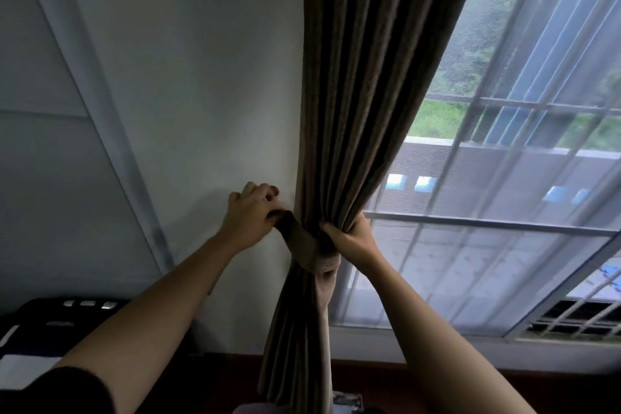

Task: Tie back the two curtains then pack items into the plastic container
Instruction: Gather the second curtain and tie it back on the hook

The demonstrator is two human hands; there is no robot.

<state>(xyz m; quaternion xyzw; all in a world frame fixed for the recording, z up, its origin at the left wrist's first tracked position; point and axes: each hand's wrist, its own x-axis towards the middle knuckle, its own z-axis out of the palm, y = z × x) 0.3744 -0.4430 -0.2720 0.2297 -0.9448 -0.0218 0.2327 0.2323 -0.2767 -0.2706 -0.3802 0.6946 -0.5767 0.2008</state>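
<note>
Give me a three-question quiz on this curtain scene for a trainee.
1. True or false: the tieback is wrapped round the curtain.
2. The left hand grips: A) the tieback's end, by the wall; B) the window frame; C) nothing.
3. Fill in: the right hand grips the bunched curtain on the side nearest the ____.
Key: 1 true; 2 A; 3 window.

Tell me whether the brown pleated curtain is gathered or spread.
Gathered: a brown fabric tieback cinches the brown pleated curtain into a narrow bundle.
</note>
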